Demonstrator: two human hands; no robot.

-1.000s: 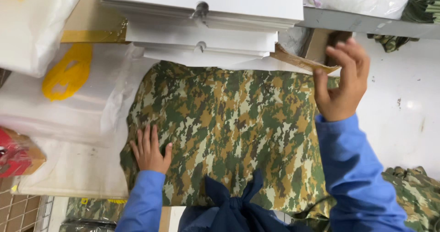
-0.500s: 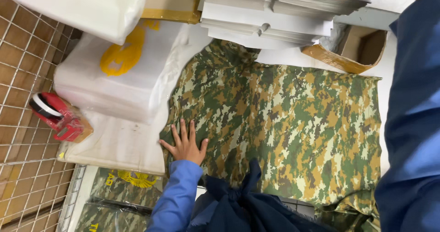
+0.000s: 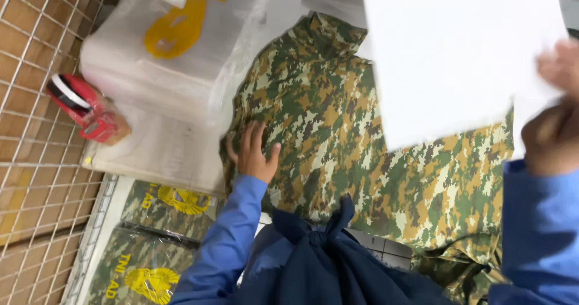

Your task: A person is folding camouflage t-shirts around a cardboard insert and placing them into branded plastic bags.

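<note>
Nearest you, a dark navy knotted cloth (image 3: 313,257) hangs at your waist, both sleeves blue. Your left hand (image 3: 252,151) lies flat, fingers spread, palm down on the camouflage garment (image 3: 338,130), pressing its left edge to the table; it grips nothing, just pins. The garment is spread across the middle of the work surface, collar end pointing away from you, lower edge draping off the near side toward more camouflage fabric (image 3: 464,263) bunched below. Your right hand (image 3: 558,115) is up at the right edge, blurred, pinching the white board (image 3: 458,58) by its side; how tightly the fingers close you can't tell from the blur. The board hovers above the garment's upper right, not touching it as far as visible. Risks: a one-handed hold on a wide sheet could let it tip or slip, landing skewed on the cloth; a corner could drag and wrinkle the fabric where your left hand isn't holding it; the overhanging hem could pull the garment toward you if the pinning hand lifts. Left of the garment, plastic-wrapped packs with a yellow emblem (image 3: 175,58) sit stacked, touching its edge, a red tape dispenser (image 3: 84,109) beside them. Lower left, bagged camouflage packs (image 3: 151,251); wire mesh (image 3: 30,130) at far left.
</note>
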